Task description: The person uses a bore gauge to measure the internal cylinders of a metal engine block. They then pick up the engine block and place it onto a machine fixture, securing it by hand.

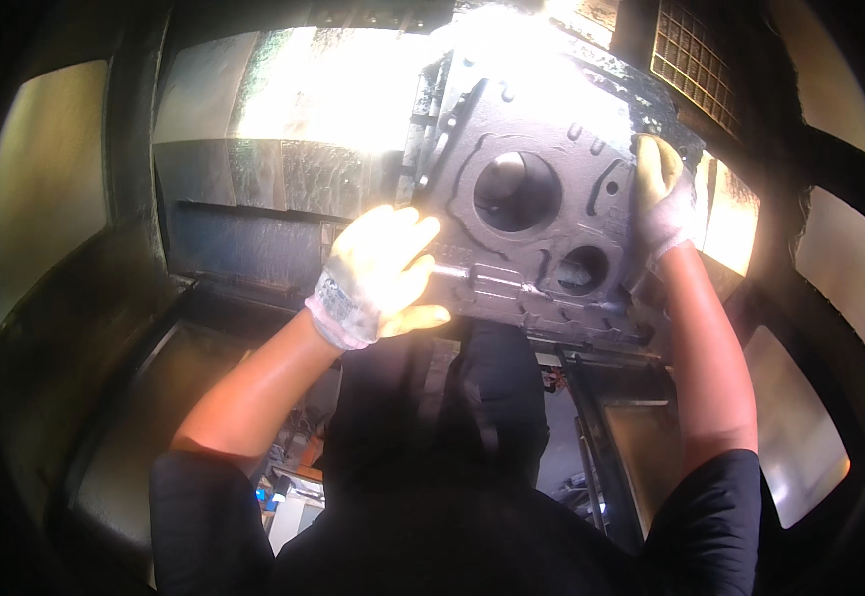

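Observation:
A large dark grey metal casting (pixel 512 250) stands tilted in front of me, with one big round hole, a smaller round hole lower right, and raised ribs and bosses. My right hand (pixel 664 191), in a pale work glove, grips the casting's right edge near its upper corner; part of the fingers is hidden. Beside the lower left edge is my left hand (pixel 381 270), gloved too, its fingers apart and nothing held. I cannot tell whether its fingertips touch the casting. Strong glare washes out the casting's upper part.
Metal panels (pixel 243 243) line the back left, one glaring brightly. A wire grille (pixel 691 65) is at the upper right. Dark frame members with pale panes (pixel 55 174) stand on both sides. A dark ledge (pixel 591 358) runs below the casting; blurred small items lie lower down.

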{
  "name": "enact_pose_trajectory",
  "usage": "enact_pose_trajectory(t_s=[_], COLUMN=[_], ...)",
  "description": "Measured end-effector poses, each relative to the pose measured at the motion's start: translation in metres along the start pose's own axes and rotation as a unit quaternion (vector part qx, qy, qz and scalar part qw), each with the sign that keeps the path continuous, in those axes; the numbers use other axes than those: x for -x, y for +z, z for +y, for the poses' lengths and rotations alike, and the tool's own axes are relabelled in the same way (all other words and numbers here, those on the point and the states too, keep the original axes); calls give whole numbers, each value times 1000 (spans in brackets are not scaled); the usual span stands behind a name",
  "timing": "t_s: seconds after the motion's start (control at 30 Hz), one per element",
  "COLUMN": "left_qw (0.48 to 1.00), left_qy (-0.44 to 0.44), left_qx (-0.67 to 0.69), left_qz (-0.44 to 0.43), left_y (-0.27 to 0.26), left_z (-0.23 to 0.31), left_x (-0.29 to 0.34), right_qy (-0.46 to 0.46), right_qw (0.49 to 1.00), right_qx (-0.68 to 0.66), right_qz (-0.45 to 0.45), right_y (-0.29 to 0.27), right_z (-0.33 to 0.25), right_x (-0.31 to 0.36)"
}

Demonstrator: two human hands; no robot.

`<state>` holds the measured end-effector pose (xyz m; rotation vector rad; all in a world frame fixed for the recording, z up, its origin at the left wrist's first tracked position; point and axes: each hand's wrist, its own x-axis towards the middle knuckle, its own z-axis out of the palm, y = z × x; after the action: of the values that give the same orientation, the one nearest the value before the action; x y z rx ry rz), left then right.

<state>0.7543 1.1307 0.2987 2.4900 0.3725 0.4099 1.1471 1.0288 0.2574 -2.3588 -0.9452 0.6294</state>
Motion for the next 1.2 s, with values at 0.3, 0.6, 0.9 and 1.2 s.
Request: enact_pose_trajectory(t_s=[0.3, 0.6, 0.9, 1.2], left_qw=[996, 856, 897, 901], left_qy=[-33, -338, -207, -159], left_qx=[43, 389, 327, 227], left_qz=[70, 54, -214, -332], left_y=[-5, 87, 147, 169], left_z=[0, -140, -194, -195], left_x=[4, 103, 57, 16], right_qy=[-9, 30, 47, 81], right_qw=[997, 992, 995, 995], right_qx=[-69, -89, -59, -38], right_qz=[-37, -79, -64, -53], right_y=[6, -1, -14, -25], right_z=[14, 13, 15, 20], right_x=[-9, -15, -8, -8])
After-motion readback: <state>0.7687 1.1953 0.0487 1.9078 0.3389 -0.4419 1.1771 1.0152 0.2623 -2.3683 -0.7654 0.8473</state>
